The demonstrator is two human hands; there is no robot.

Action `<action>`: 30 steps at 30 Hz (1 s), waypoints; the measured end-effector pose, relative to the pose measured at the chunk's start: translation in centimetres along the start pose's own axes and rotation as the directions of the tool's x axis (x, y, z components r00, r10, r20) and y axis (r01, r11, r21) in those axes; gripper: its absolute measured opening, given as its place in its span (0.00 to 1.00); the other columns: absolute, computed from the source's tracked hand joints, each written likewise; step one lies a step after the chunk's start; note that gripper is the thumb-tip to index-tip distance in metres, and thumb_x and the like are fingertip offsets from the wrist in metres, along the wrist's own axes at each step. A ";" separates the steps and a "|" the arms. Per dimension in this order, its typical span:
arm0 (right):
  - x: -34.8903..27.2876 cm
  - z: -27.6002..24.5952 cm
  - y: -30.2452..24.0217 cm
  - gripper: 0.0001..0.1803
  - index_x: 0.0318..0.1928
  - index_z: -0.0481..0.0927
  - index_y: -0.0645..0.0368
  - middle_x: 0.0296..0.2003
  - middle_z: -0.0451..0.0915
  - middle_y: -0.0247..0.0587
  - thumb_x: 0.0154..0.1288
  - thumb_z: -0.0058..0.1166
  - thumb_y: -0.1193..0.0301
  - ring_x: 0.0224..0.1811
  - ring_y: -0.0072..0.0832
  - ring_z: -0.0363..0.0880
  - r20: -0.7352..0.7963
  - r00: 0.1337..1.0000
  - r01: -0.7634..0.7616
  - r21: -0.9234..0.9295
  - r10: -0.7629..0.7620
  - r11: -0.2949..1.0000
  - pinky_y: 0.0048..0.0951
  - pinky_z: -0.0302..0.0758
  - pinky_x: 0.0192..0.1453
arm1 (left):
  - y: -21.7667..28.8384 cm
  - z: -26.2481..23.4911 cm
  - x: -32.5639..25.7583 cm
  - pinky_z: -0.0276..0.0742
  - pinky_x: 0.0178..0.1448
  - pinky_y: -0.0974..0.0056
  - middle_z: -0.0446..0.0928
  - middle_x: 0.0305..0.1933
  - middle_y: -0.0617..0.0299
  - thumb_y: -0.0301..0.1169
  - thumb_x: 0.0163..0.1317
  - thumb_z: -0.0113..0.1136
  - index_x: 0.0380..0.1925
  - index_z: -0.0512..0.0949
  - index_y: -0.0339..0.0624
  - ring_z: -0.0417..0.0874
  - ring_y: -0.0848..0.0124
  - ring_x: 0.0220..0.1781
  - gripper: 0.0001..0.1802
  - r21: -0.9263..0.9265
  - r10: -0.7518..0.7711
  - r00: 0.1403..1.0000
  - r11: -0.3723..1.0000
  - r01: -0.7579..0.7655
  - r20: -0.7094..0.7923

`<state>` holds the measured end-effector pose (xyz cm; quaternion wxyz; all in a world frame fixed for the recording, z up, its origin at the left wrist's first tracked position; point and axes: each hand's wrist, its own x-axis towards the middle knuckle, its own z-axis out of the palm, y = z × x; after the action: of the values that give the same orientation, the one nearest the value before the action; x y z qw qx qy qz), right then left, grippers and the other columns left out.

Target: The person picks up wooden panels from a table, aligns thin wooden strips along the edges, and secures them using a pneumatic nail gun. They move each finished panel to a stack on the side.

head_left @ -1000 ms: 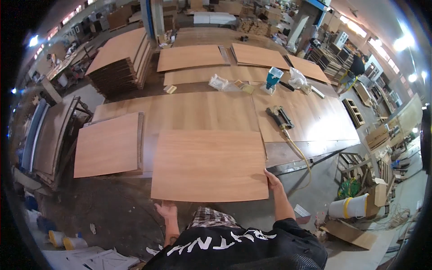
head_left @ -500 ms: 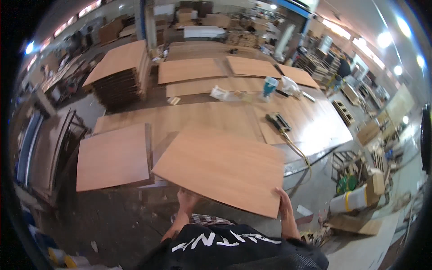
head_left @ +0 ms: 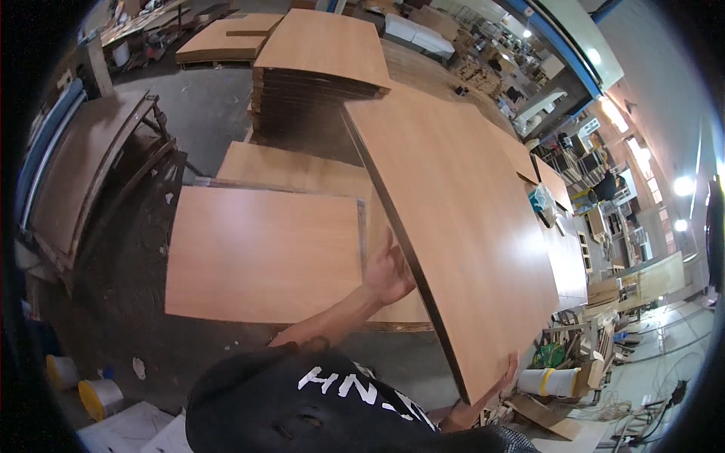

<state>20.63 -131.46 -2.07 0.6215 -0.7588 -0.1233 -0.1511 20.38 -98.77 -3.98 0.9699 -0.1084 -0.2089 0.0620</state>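
Observation:
A large light-brown wooden panel point(head_left: 461, 226) is held up and tilted steeply in front of me, with its long dark edge facing left. My left hand point(head_left: 389, 273) grips that edge about midway, the thumb showing and the other fingers partly hidden by the board. Lower down, my right hand point(head_left: 507, 377) holds the panel near its bottom right corner, most of the palm being hidden. Left of the raised panel, a similar flat panel point(head_left: 260, 253) lies on the low worktable boards point(head_left: 294, 170), close to my left forearm.
Beyond the table rises a tall stack of panels point(head_left: 321, 49), close to the raised panel's top corner. A dark rack point(head_left: 98, 166) stands at the left. White buckets point(head_left: 102, 396) sit at lower left, and a white drum point(head_left: 545, 381) lies at right beside scrap wood.
My view has swung left. The panel in my hands has gone from lying nearly flat to steeply tilted, and my left hand now shows at its left edge.

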 end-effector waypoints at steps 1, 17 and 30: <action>1.5 1.1 2.2 0.27 0.60 0.66 0.64 0.54 0.71 0.50 0.70 0.45 0.57 0.54 0.35 0.74 -0.035 0.989 0.132 -0.265 -0.146 0.955 0.40 0.76 0.56 | 1.7 2.1 0.6 0.73 0.62 0.56 0.74 0.61 0.58 0.58 0.71 0.32 0.62 0.68 0.42 0.76 0.61 0.60 0.35 0.183 0.088 0.986 0.981 -0.061 -0.143; -1.9 38.9 -12.8 0.29 0.59 0.67 0.63 0.54 0.74 0.45 0.70 0.46 0.52 0.54 0.35 0.76 0.458 0.843 -0.537 0.720 0.281 0.440 0.36 0.77 0.54 | 29.2 7.0 2.3 0.65 0.69 0.54 0.68 0.66 0.53 0.64 0.68 0.23 0.66 0.61 0.41 0.69 0.58 0.67 0.43 0.585 0.433 0.899 0.746 -0.319 -0.061; 2.0 55.0 -10.1 0.30 0.62 0.62 0.68 0.49 0.75 0.44 0.70 0.52 0.59 0.53 0.32 0.75 0.683 0.718 -0.632 0.558 0.135 0.537 0.36 0.77 0.54 | 26.8 4.0 -16.5 0.71 0.55 0.61 0.75 0.54 0.53 0.57 0.71 0.38 0.62 0.66 0.41 0.76 0.67 0.53 0.33 0.878 0.598 0.725 0.478 0.020 -0.342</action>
<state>22.91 -75.50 -2.13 0.8314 -0.4380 -0.1724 0.2953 1.77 -74.81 -13.17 0.8806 0.3191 0.1966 0.2898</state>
